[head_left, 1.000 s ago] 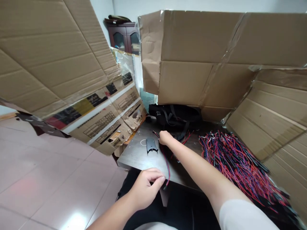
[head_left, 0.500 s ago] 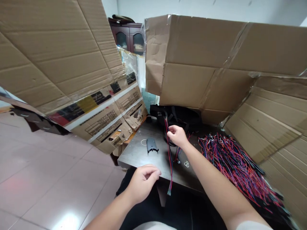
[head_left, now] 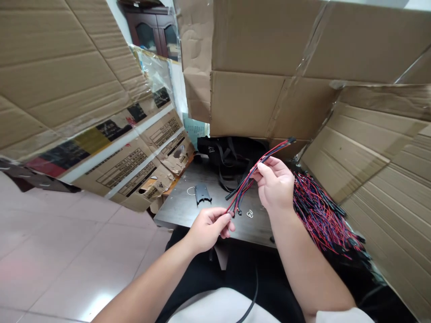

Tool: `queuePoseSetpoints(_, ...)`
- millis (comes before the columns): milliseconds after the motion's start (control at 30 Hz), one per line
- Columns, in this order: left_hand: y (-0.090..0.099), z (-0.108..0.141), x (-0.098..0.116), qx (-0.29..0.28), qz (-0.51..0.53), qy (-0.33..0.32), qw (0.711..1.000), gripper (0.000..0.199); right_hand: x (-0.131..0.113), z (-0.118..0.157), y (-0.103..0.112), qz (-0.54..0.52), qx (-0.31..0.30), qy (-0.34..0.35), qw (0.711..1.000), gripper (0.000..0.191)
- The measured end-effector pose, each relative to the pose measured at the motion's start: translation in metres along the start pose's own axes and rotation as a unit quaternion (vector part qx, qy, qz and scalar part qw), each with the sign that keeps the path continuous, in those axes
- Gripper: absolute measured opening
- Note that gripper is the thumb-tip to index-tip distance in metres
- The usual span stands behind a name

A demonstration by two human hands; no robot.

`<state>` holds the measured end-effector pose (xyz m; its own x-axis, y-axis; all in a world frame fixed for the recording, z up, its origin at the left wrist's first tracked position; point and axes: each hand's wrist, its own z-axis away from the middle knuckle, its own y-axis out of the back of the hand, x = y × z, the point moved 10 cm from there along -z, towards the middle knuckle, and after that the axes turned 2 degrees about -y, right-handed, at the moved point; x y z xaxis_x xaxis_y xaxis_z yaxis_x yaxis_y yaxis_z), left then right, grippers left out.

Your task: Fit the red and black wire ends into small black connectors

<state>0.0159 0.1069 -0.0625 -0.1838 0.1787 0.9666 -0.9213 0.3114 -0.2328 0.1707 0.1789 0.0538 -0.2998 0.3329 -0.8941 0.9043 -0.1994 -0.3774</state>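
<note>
Tile floor (head_left: pixel 60 264) was noted at far left, below a cardboard sheet (head_left: pixel 57 76) and a printed carton flap (head_left: pixel 134 175). The left hand (head_left: pixel 210 229) was held above the counter (head_left: pixel 175 215), with its fingers (head_left: pixel 225 215) closed narrowly on the lower part of a thin wire bundle (head_left: pixel 251 181) of red, black and blue leads. A dark slotted bracket (head_left: pixel 202 193) and a small white wire loop (head_left: pixel 191 191) were lying on the counter, apart from both hands. A small metal ring (head_left: pixel 249 214) was lying nearer the right hand (head_left: pixel 275 186). The wire bundle was raised clear of the counter and spanned both hands, and a black connector end (head_left: pixel 291 140) projected at upper right. The right fingers (head_left: pixel 266 169) were curled around the leads, gripping them against the palm. Only this bundle was in hand; most of the wire was lying in a large heap of red, blue and black wires (head_left: pixel 319 215) at right, beside a second cardboard sheet (head_left: pixel 387 179).
</note>
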Motion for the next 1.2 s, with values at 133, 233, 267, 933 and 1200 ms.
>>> queuePoseSetpoints(133, 0.001, 0.007, -0.002, 0.039, 0.021, 0.031, 0.999, 0.039, 0.017, 0.014, 0.005, -0.042, -0.026, -0.07, 0.996, 0.023)
queuePoseSetpoints(233, 0.003, 0.011, -0.005, 0.046, 0.017, 0.046, 0.998, 0.04, 0.027, 0.025, 0.003, -0.043, -0.055, -0.104, 0.992, 0.023)
queuePoseSetpoints(267, 0.003, 0.012, -0.006, 0.044, 0.01, 0.05, 0.998, 0.04, 0.029, 0.028, 0.003, -0.04, -0.059, -0.109, 0.991, 0.023)
queuePoseSetpoints(933, 0.029, 0.014, -0.03, 0.043, 0.098, 0.066, 0.992, 0.038, 0.047, 0.042, 0.019, 0.029, -0.033, -0.136, 0.99, 0.027)
queuePoseSetpoints(1200, 0.022, 0.017, -0.034, 0.035, 0.201, 0.111, 0.973, 0.037, 0.062, 0.042, 0.01, 0.014, -0.047, -0.194, 0.98, 0.03)
